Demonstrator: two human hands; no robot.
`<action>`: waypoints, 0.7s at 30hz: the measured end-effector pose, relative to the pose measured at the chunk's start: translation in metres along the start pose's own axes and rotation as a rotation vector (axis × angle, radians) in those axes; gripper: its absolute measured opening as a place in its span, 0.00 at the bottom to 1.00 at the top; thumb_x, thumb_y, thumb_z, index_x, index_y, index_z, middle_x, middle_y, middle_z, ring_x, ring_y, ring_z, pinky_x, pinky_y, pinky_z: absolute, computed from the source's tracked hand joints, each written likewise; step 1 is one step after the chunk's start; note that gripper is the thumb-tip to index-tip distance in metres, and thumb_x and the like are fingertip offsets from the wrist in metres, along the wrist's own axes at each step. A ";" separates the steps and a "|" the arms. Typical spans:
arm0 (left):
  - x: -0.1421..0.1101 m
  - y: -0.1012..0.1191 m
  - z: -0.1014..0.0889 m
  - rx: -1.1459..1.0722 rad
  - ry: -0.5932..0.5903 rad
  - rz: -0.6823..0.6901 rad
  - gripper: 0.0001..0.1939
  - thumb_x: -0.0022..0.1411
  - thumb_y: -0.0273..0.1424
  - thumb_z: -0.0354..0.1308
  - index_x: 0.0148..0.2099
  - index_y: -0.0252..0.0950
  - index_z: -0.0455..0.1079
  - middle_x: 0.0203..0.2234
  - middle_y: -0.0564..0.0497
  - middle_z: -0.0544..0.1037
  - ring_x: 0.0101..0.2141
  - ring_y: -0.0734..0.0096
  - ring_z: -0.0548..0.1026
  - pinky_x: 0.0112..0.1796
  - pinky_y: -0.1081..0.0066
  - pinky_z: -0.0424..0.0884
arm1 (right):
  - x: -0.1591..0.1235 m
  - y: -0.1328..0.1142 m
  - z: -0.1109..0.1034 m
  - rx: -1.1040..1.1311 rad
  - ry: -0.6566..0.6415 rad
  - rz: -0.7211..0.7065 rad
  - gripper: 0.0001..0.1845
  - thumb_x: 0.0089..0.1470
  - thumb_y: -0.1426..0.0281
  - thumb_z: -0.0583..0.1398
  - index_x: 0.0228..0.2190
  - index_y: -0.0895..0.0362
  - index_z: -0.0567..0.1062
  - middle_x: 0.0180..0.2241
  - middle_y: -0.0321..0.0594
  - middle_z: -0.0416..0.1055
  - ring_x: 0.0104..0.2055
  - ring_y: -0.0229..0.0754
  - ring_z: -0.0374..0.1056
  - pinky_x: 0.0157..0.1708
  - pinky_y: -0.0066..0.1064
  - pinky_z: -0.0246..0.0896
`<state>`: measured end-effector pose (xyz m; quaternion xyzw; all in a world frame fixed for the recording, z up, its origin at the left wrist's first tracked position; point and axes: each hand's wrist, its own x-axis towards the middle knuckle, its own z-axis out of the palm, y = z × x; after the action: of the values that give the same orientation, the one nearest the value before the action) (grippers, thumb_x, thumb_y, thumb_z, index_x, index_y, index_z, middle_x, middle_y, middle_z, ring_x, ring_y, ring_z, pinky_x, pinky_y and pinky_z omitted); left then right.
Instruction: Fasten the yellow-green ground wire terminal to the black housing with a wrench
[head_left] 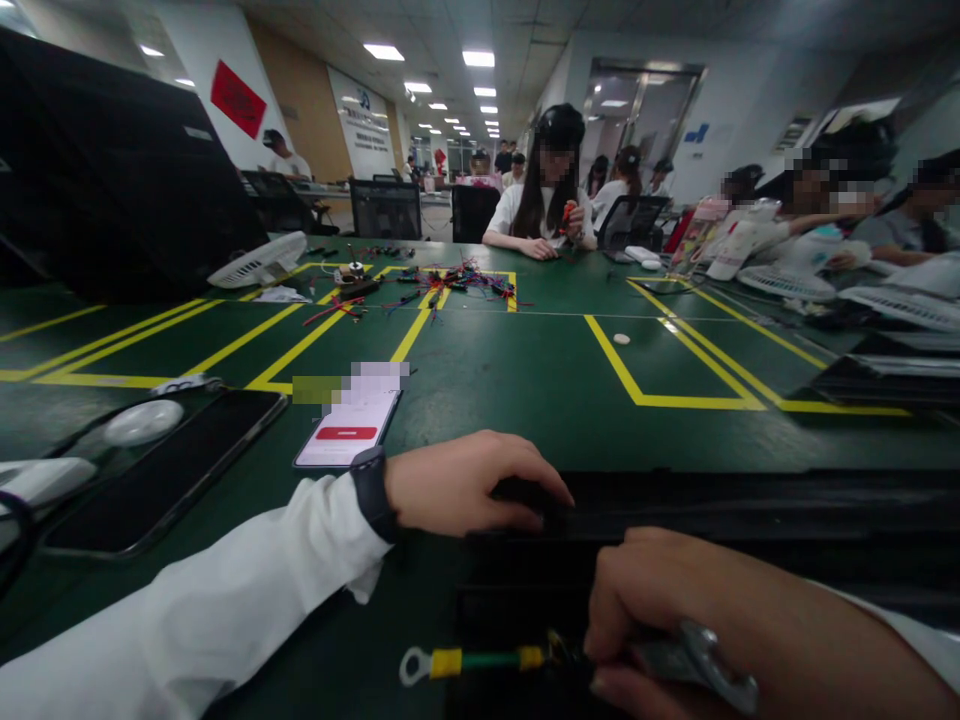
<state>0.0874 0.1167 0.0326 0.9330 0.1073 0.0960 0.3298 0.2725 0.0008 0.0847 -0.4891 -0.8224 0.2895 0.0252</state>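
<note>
My left hand (pixel 480 482), with a dark band at the wrist, has its thumb and fingers closed around the left end of a long black frame or case (pixel 750 500). At the lower right, my right hand (pixel 667 610) is closed with a metal wrench (pixel 701 660) in it; the open jaw sticks out below the palm. Just left of its fingertips, a green wire (pixel 491 660) with yellow sleeves ends in a ring terminal (pixel 415 666). The wire's other end disappears in the dark near my fingers, and I cannot tell whether they touch it.
Left of my forearm lie a lit phone (pixel 349 425) and a dark phone (pixel 172 470). Farther back are a tangle of coloured wires (pixel 461 280) and a white fan (pixel 259 258). A large black monitor (pixel 112 170) stands at left. Across the green table (pixel 495 380) sits a co-worker (pixel 551 190).
</note>
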 end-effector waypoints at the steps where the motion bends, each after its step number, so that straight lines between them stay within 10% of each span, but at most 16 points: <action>1: 0.000 0.000 0.000 0.001 0.004 -0.002 0.16 0.61 0.22 0.62 0.51 0.35 0.72 0.43 0.47 0.77 0.44 0.65 0.74 0.47 0.70 0.67 | 0.001 0.000 0.000 -0.005 -0.007 0.014 0.10 0.41 0.80 0.63 0.25 0.52 0.77 0.26 0.33 0.79 0.23 0.39 0.73 0.19 0.20 0.62; 13: 0.002 -0.002 0.004 0.059 0.045 -0.033 0.04 0.61 0.28 0.63 0.36 0.32 0.75 0.42 0.46 0.73 0.39 0.67 0.73 0.42 0.72 0.69 | 0.010 0.005 0.001 -0.081 -0.018 -0.114 0.12 0.38 0.81 0.65 0.23 0.50 0.76 0.22 0.30 0.77 0.18 0.38 0.71 0.13 0.20 0.54; 21: 0.001 0.001 -0.003 0.072 -0.034 -0.021 0.13 0.61 0.23 0.62 0.48 0.37 0.76 0.46 0.47 0.73 0.43 0.66 0.74 0.45 0.73 0.67 | 0.013 0.000 -0.005 -0.078 -0.065 0.027 0.12 0.38 0.79 0.66 0.23 0.49 0.76 0.24 0.29 0.78 0.22 0.40 0.73 0.16 0.22 0.58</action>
<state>0.0877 0.1175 0.0359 0.9447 0.1147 0.0726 0.2986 0.2672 0.0133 0.0861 -0.4911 -0.8267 0.2735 -0.0246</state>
